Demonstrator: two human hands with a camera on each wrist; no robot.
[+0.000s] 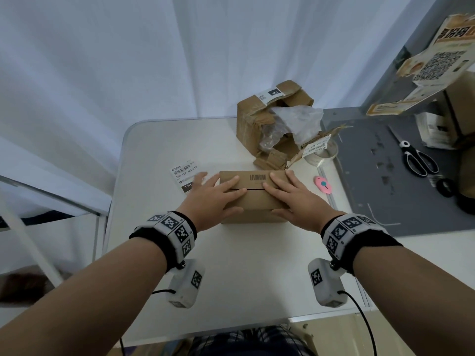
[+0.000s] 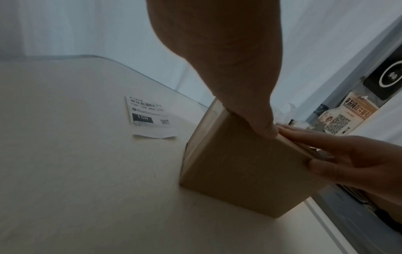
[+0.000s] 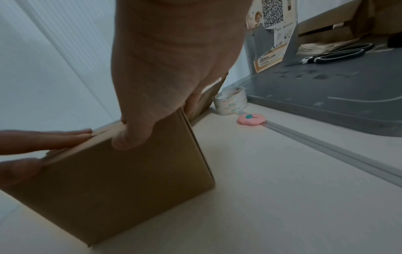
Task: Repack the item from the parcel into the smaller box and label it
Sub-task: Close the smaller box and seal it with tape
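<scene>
The small brown box (image 1: 254, 201) stands at the table's middle with its top flaps folded down and a barcode on the far flap. My left hand (image 1: 230, 195) lies flat on the left half of the top, fingers straight, thumb against the front face. My right hand (image 1: 279, 195) presses the right half the same way. The wrist views show the box (image 2: 239, 171) (image 3: 130, 180) from each side, with fingers flat along the top edge. A white shipping label (image 1: 186, 176) (image 2: 150, 116) lies loose left of the box. What is inside the box is hidden.
The torn old parcel (image 1: 275, 122) with crumpled plastic sits behind the box. A tape roll (image 1: 321, 152) (image 3: 230, 101) and a pink cutter (image 1: 322, 185) (image 3: 251, 119) lie to the right. Scissors (image 1: 416, 158) rest on the grey mat (image 1: 372, 191).
</scene>
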